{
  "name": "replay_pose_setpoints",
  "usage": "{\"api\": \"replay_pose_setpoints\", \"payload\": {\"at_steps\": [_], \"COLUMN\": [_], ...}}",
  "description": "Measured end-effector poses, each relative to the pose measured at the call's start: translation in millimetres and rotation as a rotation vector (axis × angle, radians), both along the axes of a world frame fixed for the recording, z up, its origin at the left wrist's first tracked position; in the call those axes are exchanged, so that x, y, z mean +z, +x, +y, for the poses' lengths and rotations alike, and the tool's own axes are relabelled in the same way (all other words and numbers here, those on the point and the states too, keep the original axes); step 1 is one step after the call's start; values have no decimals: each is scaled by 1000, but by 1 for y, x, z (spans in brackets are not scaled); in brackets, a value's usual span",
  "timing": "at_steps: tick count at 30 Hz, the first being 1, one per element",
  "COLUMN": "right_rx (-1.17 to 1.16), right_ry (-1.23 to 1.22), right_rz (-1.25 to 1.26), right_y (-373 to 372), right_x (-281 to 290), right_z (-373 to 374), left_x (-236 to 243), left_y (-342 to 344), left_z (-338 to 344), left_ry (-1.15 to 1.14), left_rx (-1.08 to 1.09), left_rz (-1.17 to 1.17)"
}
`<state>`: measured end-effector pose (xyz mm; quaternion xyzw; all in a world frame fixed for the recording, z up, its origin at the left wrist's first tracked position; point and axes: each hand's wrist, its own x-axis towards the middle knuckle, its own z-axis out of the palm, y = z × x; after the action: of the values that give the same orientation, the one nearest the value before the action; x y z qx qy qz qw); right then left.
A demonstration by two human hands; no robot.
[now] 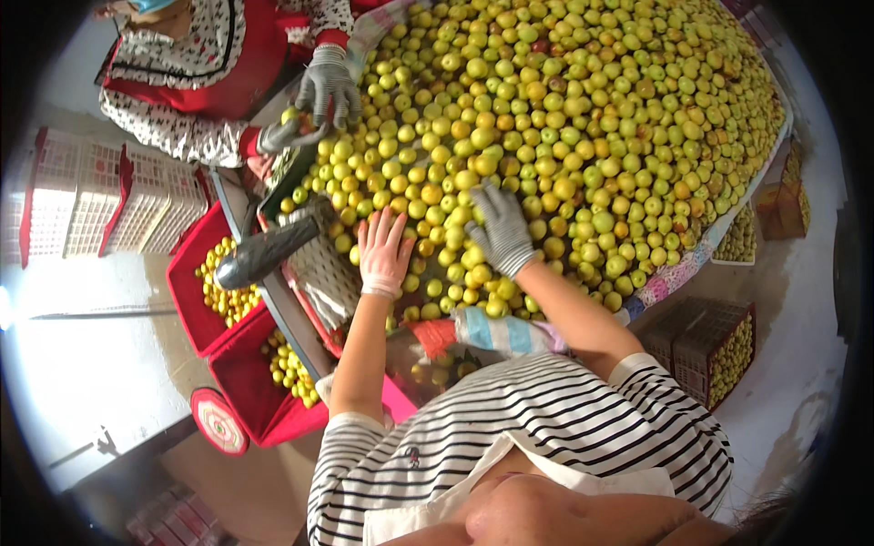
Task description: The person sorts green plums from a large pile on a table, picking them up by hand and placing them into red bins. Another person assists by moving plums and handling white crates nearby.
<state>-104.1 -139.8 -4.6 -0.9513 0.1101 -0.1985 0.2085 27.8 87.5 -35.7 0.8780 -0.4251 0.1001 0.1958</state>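
Observation:
A broad heap of small, round yellow-green fruit (583, 136) covers the table in front of me. My left hand (383, 253), in a thin see-through glove, lies over the heap's near left part. Its fingers are stretched out and apart, and nothing is held. To its right, my right hand (503, 227) wears a grey striped knit glove. Its fingers spread over the fruit, touching some with none gripped; what lies under the palm is hidden. Left of my left hand is a pale perforated chute (323, 268) beside a dark rounded bar (269, 250).
A co-worker's grey-gloved hands (328, 86) are at the heap's far left edge. Red bins (255, 391) with fruit stand at lower left, near stacked white crates (91, 200). A dark crate of fruit (696, 350) stands on the floor at right. Patterned cloth (674, 278) edges the table.

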Motion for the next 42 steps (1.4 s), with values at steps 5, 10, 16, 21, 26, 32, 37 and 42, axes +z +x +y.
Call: {"api": "replay_pose_setpoints", "payload": {"at_steps": [5,10,16,21,26,32,37,42], "right_rx": [99,323,600,388,-107,-240,-138,20], "right_ry": [-65,10,85,-136,-390,-477,-482,-476], "right_rz": [13,103,137,45,309,408,429,313], "right_y": [30,36,12,62,104,113,97,81], "right_x": [4,-12,-9,10,19,5,11,-2], "right_z": [40,72,84,-9,-120,-112,-52,7], "left_x": [-6,0,22,24,38,44,32,-3], "left_y": [-7,-47,-63,-65,-50,-48,-10,10], "left_z": [25,48,61,56,11,-51,-53,-11], "left_ry": [-85,-225,-285,-266,-132,25,-1,9], "left_rx": [196,227,262,187,33,-218,-113,-13], "left_rz": [91,309,370,340,274,211,248,35]}}
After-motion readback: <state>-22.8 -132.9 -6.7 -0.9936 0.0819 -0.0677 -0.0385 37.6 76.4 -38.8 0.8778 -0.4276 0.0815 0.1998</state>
